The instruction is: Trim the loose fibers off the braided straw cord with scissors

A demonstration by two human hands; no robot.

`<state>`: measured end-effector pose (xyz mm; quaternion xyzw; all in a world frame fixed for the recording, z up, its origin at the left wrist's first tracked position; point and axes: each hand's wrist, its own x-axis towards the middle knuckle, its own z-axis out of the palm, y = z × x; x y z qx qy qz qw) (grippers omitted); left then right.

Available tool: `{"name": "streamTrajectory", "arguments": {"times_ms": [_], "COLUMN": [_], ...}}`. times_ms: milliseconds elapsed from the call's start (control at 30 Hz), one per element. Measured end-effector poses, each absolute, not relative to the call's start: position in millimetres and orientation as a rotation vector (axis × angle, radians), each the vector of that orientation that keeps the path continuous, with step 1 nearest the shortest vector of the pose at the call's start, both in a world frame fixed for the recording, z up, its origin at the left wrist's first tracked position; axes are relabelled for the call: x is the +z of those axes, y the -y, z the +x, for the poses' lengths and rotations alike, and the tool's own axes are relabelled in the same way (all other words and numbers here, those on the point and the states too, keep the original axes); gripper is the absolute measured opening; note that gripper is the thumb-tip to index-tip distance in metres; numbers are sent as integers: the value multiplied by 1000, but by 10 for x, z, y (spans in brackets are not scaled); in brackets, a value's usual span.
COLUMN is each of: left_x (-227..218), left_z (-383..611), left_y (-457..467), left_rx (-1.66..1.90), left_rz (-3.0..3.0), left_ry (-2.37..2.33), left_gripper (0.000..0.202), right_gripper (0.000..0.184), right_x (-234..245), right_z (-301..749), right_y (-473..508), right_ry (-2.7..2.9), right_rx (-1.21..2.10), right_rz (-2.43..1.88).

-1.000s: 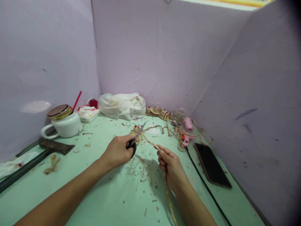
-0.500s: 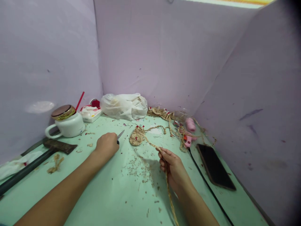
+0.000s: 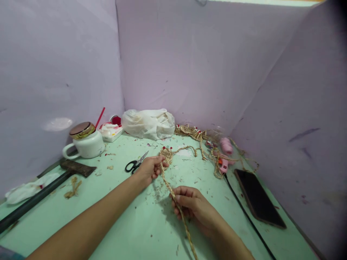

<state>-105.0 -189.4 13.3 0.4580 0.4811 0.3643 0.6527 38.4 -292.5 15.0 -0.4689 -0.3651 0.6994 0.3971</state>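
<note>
A tan braided cord (image 3: 187,231) runs from the front edge of the view up toward a coiled braided piece (image 3: 166,154) with red-headed pins in it. My left hand (image 3: 151,169) pinches the cord close to that coil and covers part of it. Lower down, my right hand (image 3: 188,204) holds the same cord between thumb and fingers. Black-handled scissors (image 3: 132,165) lie on the table just left of my left hand, their blades pointing away.
A hammer (image 3: 78,168) and a white lidded mug (image 3: 90,144) are at the left. A white plastic bag (image 3: 149,123) sits by the back wall. On the right lie a pink glue gun (image 3: 223,164), its black cable, pink thread (image 3: 226,145) and a phone (image 3: 258,196). Fibre scraps litter the green table (image 3: 119,231).
My left hand has let go of the scissors, moved right and taken hold of the cord near the coil. My right hand has come nearer along the cord. The view has shifted slightly.
</note>
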Motion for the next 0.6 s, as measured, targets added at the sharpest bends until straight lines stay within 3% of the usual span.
{"name": "streamTrajectory", "arguments": {"times_ms": [167, 400, 600], "left_x": [210, 484, 833], "left_z": [-1091, -912, -898], "left_y": [1582, 1315, 1242], "left_rx": [890, 1049, 690], "left_rz": [1113, 1529, 2266], "left_ry": [-1198, -1208, -1127], "left_gripper": [11, 15, 30], "right_gripper": [20, 24, 19], "right_x": [128, 19, 105], "right_z": [364, 338, 542], "right_y": [2876, 2790, 2715], "right_ry": [851, 818, 437], "right_rx": [1658, 1543, 1324], "right_rz": [-1141, -1124, -933]}}
